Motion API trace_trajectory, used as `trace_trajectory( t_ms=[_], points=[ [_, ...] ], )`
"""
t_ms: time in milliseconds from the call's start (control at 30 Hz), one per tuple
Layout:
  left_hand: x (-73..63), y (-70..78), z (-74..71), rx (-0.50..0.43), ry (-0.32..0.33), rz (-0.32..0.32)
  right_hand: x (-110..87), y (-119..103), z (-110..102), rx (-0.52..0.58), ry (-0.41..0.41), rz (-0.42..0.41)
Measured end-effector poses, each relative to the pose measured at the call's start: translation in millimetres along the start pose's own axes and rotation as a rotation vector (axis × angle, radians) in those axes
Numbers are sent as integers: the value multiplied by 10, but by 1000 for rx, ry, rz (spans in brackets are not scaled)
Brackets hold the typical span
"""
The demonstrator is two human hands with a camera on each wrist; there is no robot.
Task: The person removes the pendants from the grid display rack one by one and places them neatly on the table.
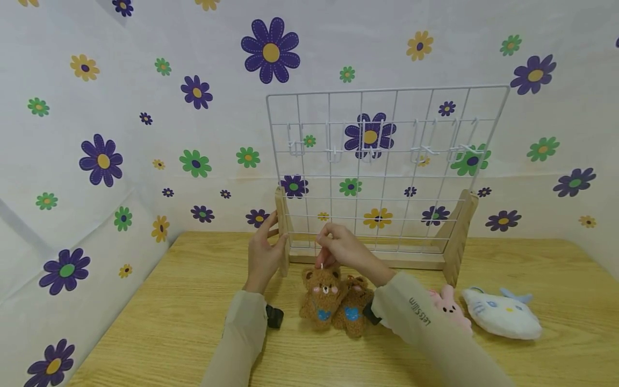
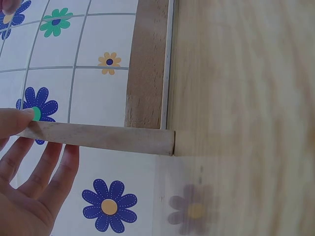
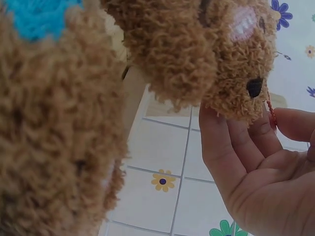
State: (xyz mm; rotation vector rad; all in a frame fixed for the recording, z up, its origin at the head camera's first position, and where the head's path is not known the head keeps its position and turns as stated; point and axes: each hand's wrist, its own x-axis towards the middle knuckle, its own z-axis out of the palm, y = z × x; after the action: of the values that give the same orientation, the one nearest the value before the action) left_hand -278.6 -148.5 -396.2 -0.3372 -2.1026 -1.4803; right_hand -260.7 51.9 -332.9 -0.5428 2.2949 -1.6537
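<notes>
My left hand (image 1: 265,252) grips the left wooden upright (image 1: 282,231) of a white wire grid rack (image 1: 358,199). In the left wrist view, the thumb lies on one side of the upright (image 2: 103,136) and the fingers on the other. My right hand (image 1: 345,247) pinches the thin beaded chain (image 3: 271,113) of a brown teddy bear keychain (image 1: 323,295), just in front of the grid's lower part. Beside it, touching, is a second brown teddy bear (image 1: 355,314), partly hidden by the right cuff. Whether the held bear rests on the table cannot be told.
White hooks (image 1: 371,153) hang in a row on the upper grid. A pink plush (image 1: 452,309) and a white plush cat head (image 1: 505,314) lie to the right on the wooden table (image 1: 159,333). A flowered cloth (image 1: 217,107) stands behind.
</notes>
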Motion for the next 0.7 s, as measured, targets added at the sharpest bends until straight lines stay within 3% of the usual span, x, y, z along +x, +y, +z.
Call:
trace_trajectory(
  t_ms=[300, 700],
  points=[
    [2, -11, 5, 10, 4, 17, -11, 29, 45, -60, -1, -7],
    [0, -7, 8, 23, 5, 8, 1, 138, 73, -227, -67, -153]
  ],
)
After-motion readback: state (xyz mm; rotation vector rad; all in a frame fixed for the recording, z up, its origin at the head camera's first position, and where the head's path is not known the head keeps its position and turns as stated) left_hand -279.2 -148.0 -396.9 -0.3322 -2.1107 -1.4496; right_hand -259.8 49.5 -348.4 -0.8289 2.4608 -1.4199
